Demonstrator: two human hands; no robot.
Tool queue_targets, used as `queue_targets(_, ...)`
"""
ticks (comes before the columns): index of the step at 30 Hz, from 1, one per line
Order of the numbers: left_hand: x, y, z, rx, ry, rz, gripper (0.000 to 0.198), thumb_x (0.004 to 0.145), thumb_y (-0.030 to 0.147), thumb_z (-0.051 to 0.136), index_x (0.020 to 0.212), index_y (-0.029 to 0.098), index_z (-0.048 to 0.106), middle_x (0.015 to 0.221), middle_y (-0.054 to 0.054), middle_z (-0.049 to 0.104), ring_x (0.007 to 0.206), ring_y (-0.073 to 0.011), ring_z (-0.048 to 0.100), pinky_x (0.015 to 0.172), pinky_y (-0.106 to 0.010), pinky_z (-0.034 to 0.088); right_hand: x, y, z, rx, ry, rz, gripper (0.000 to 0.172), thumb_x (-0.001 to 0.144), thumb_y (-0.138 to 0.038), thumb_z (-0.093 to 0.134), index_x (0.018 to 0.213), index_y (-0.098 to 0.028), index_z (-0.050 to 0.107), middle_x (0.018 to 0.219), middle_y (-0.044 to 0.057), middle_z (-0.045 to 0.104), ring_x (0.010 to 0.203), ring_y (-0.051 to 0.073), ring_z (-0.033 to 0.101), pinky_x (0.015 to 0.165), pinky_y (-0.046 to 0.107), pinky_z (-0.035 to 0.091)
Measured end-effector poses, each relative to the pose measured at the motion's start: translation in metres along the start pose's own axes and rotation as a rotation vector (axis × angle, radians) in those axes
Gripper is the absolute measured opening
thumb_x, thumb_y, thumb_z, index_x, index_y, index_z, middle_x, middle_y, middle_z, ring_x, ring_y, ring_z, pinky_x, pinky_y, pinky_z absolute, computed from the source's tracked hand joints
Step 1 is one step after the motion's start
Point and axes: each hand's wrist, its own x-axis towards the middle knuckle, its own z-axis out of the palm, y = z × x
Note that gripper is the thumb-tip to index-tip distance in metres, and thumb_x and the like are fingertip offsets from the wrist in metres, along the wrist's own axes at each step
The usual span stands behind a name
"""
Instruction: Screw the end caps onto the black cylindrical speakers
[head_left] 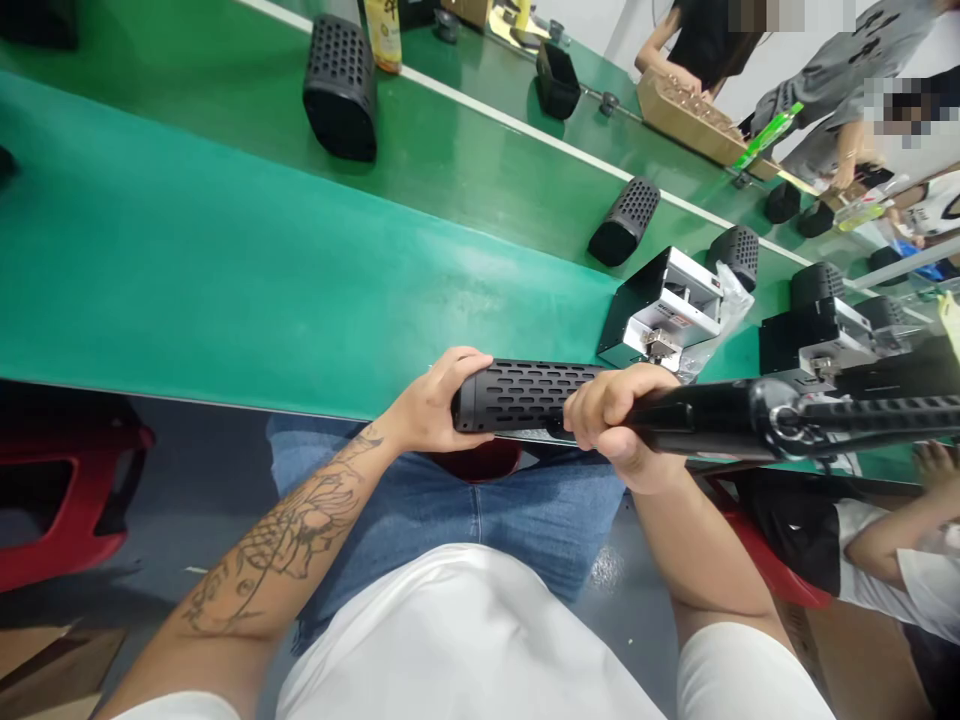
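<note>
A black slotted housing [536, 388] lies on its side at the table's front edge. My left hand [444, 402] grips its left end, thumb and fingers wrapped round it. My right hand [630, 415] is closed round a black electric screwdriver [705, 420], whose coiled cord runs off to the right. The screwdriver's tip is by the housing's right end, hidden behind my fingers, so I cannot tell whether it touches. Just behind my right hand stands a black and silver screw feeder [664, 310].
More black housings [341, 90] [626, 220] stand along the green conveyor belt [465, 170] behind the table. A second feeder [817, 340] sits farther right. Co-workers stand across the line, and one sits at my right. A red stool [75, 500] is at the left.
</note>
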Motion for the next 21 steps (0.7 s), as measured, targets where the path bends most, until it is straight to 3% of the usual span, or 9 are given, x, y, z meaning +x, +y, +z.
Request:
queue_targets(3,-0.003,0.000,0.002,0.025,0.018,-0.021,0.135,0.083,0.037,0.117,0.196,0.031,0.044,0.172,-0.023,0.071,0.158,-0.0494,0.079,0.130,-0.068,0.075,0.003,0.000,-0.010,0.018,0.062,-0.001,0.050,0.102,-0.057,0.110,0.090,-0.029,0.070,0.061,-0.010,0.065,0.045,0.012,0.060,0.054,0.030,0.066)
queue_targets(5,-0.005,0.000,0.004,0.051,0.024,-0.036,0.136,0.083,0.040,0.118,0.197,0.032,0.044,0.174,-0.024,0.070,0.156,-0.0498,0.081,0.126,-0.067,0.077,0.010,-0.003,-0.028,-0.002,0.202,-0.010,0.054,0.101,-0.063,0.109,0.092,-0.029,0.068,0.059,-0.012,0.060,0.042,0.011,0.056,0.053,0.029,0.065)
queue_targets(9,-0.006,0.003,0.006,0.089,0.004,-0.001,0.138,0.086,0.037,0.116,0.200,0.031,0.039,0.173,-0.026,0.068,0.154,-0.0492,0.082,0.122,-0.067,0.080,0.031,-0.012,-0.090,-0.137,0.566,-0.175,0.067,0.087,-0.073,0.115,0.091,-0.028,0.065,0.057,-0.014,0.054,0.039,0.012,0.053,0.046,0.029,0.059)
queue_targets(13,-0.006,0.004,0.004,0.090,-0.007,-0.016,0.140,0.083,0.035,0.116,0.199,0.032,0.038,0.173,-0.026,0.068,0.154,-0.0494,0.083,0.121,-0.065,0.081,0.047,-0.005,-0.157,-0.365,0.791,-0.340,0.066,0.083,-0.075,0.116,0.090,-0.028,0.069,0.059,-0.011,0.060,0.045,0.013,0.058,0.048,0.029,0.056)
queue_targets(17,-0.006,0.002,0.002,0.089,-0.013,-0.045,0.138,0.083,0.036,0.115,0.198,0.033,0.039,0.175,-0.025,0.067,0.155,-0.0494,0.082,0.120,-0.065,0.081,0.048,0.020,-0.193,-0.513,0.793,-0.210,0.062,0.089,-0.079,0.111,0.092,-0.031,0.070,0.063,-0.010,0.065,0.050,0.013,0.063,0.055,0.032,0.060)
queue_targets(21,-0.007,0.000,0.002,0.079,-0.014,-0.025,0.136,0.085,0.039,0.115,0.198,0.032,0.039,0.175,-0.026,0.067,0.156,-0.0507,0.081,0.121,-0.068,0.080,0.036,0.033,-0.193,-0.505,0.775,-0.189,0.066,0.091,-0.081,0.105,0.087,-0.032,0.061,0.058,-0.014,0.056,0.043,0.013,0.053,0.050,0.034,0.058)
